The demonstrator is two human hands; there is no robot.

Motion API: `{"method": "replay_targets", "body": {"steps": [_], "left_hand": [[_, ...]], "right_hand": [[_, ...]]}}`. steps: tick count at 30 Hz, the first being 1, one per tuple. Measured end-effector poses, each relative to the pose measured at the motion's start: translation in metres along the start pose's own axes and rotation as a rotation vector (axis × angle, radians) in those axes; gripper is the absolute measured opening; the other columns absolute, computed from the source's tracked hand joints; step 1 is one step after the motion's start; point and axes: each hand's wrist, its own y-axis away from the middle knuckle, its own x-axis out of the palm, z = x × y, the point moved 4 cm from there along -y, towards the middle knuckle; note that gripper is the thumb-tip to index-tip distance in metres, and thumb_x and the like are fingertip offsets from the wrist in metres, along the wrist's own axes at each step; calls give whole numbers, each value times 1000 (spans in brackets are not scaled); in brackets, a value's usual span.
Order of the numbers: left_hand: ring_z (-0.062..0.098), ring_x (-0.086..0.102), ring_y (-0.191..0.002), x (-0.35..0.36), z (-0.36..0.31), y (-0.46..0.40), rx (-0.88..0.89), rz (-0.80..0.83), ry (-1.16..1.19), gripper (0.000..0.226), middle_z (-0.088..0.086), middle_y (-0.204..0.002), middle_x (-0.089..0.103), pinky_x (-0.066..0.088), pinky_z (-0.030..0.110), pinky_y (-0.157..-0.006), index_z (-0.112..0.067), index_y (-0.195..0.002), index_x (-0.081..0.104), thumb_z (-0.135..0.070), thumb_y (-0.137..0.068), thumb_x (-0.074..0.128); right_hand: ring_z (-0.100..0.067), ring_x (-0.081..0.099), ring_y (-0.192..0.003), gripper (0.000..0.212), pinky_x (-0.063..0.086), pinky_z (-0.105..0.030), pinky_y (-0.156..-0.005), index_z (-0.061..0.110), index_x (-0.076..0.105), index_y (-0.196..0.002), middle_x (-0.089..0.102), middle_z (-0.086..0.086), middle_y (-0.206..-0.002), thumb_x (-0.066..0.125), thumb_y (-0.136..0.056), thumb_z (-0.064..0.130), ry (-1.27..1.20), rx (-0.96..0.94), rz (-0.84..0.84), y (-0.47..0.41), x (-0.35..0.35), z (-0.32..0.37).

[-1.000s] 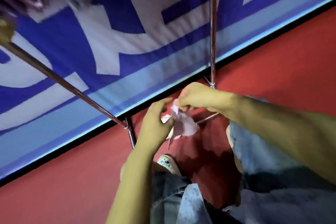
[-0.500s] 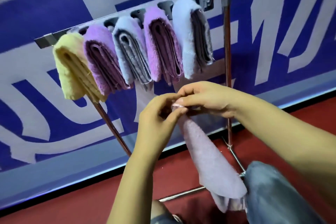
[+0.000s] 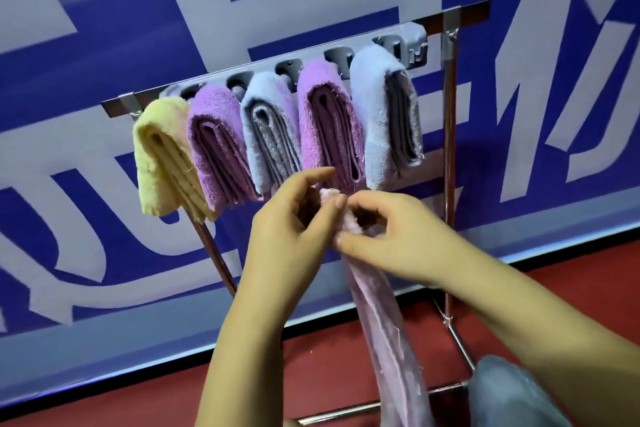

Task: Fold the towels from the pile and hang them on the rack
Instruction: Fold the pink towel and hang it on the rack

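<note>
Rack [image 3: 450,163]: metal frame, horizontal top bar with a grey hook strip, standing against a blue-and-white banner [image 3: 104,28]. Red floor [image 3: 329,364] below.

Five folded towels hang on the bar, packed side by side, each touching its neighbour:
- yellow towel [image 3: 157,152], far left end
- purple towel [image 3: 216,142]
- grey-blue towel [image 3: 268,128]
- second purple towel [image 3: 327,118]
- light blue towel [image 3: 379,107], rightmost; the hook to its right on the strip is bare

Left hand [image 3: 291,229]: in front of the rack, just below the hanging row. Fingers curled, thumb and index fingertip pinching the top edge of a pale pink towel [image 3: 384,322]. Index finger reaches up near the bottom of the second purple towel; can't tell if it touches.

Pale pink towel: held up between both hands at its top end, not on the rack. The rest hangs down as a long, narrow, loosely gathered strip toward the bottom edge of view, passing in front of the rack's lower crossbar. Not folded.

Right hand [image 3: 398,236]: right beside the left, fingertips almost meeting it. Fingers curled in, gripping the same towel just below the left hand's pinch.

Bottom right: the person's knee in blue denim [image 3: 512,395], beside the towel's lower end.
</note>
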Motion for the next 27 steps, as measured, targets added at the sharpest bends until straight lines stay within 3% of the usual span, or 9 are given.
{"method": "replay_targets", "body": {"steps": [4,7,12,15,17,20,23,25,27], "left_hand": [[12,67,-72,-9,-4,-2,-10,-27,59,24,1,-75,70,57,27,-68,-25,-94,65,-8,-80,73],[12,65,-71,-18,0,-1,-36,-52,103,19,1,-75,68,58,29,-69,-15,-92,65,-4,-79,73],[11,63,-70,-24,3,-2,-64,-111,167,20,-2,-76,67,56,21,-67,-15,-90,59,-1,-81,70],[8,62,-68,-21,2,-2,-89,-130,182,21,-9,-72,67,56,24,-69,-17,-86,59,0,-80,71],[14,64,-74,-22,4,-3,-114,-116,204,21,-5,-76,68,59,37,-76,-19,-85,62,-1,-80,71],[23,62,-78,-24,9,-2,-151,-99,250,17,6,-81,65,56,52,-83,-17,-89,65,-2,-82,70],[19,61,-73,-24,8,-3,-147,-74,263,9,5,-76,65,56,41,-77,-9,-87,64,-3,-83,68],[10,60,-63,-26,7,-3,-148,-72,265,8,-1,-67,65,53,26,-65,-8,-82,62,-7,-80,70],[6,56,-55,-29,7,-3,-155,-62,265,15,-5,-60,63,48,17,-56,-10,-76,61,-17,-72,74]], "right_hand": [[-11,61,-80,33,52,-36,-73,20,65,-88,63,4,-82,68,-65,44,131,-45,-21,-1,6,9],[-17,60,-82,19,52,-41,-75,17,63,-89,59,1,-85,63,-74,28,215,-76,15,-2,7,10],[-9,57,-100,61,52,-37,-84,43,45,-119,52,11,-106,68,-62,53,140,2,92,0,22,13],[-12,57,-99,55,49,-34,-85,34,45,-124,53,7,-112,69,-75,34,172,-30,3,1,33,15],[-7,57,-84,41,48,-28,-77,31,51,-122,56,6,-107,59,-83,17,132,-45,-25,0,32,12],[-3,52,-73,32,39,-11,-65,24,59,-112,52,10,-81,50,-86,8,177,-81,37,-1,26,9],[-2,53,-74,29,41,-14,-67,26,64,-106,56,10,-79,49,-88,9,207,-117,50,-2,21,10],[-7,60,-92,34,47,-24,-82,27,64,-113,67,5,-98,49,-89,8,186,-134,33,-3,18,11],[-9,59,-107,39,43,-19,-93,23,61,-122,67,2,-115,49,-90,5,138,-140,3,-4,13,13]]}}
